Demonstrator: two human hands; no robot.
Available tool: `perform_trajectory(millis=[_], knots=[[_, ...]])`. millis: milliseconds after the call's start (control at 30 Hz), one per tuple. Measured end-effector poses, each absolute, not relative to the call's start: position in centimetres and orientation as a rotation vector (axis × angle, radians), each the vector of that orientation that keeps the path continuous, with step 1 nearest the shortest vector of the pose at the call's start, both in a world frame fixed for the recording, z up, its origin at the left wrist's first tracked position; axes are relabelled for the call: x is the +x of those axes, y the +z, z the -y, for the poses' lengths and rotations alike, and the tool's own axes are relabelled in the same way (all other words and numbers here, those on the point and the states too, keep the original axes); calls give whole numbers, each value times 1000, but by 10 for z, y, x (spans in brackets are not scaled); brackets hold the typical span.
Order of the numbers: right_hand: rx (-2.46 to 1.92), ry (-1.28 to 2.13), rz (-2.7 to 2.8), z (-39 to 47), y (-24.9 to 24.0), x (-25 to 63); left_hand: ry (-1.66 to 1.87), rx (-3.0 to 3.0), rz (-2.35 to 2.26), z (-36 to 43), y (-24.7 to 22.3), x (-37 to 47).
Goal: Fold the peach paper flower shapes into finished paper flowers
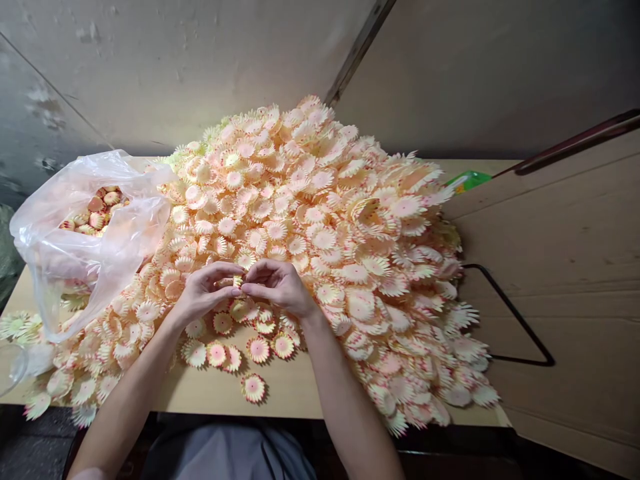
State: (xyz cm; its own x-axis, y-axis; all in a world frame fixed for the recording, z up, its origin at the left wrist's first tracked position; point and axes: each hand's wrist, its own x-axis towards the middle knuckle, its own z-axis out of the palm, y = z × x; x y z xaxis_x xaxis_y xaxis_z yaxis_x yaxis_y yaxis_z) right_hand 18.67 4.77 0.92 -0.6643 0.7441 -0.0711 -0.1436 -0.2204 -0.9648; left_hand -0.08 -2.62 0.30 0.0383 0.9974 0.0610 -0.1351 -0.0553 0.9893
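Observation:
In front of the big heap of artificial flower pieces (320, 237), my left hand (210, 288) and my right hand (280, 287) meet at the fingertips. Pinched between them is a small yellowish artificial flower piece (237, 281), partly hidden by the fingers. Its petals look drawn together, though the detail is too small to be sure. Below my hands, several flat flower pieces with pink centres and red-tipped pale petals lie loose, among them one flower piece (254, 388) close to the front edge.
A clear plastic bag (123, 250) at the left holds several rolled-up flower pieces (100, 210). To the right stand a cardboard sheet (570, 293) and a bent black metal bar (520, 320). A green packet (469, 181) lies behind the heap. The wooden table (200, 393) borders a wall (210, 60).

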Motion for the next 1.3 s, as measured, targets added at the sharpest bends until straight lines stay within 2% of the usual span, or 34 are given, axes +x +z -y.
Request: perform_trajectory(millis=[1300], knots=[[-779,1917,1405,-46,11,185,1244,1176,-1078,27,7,1]])
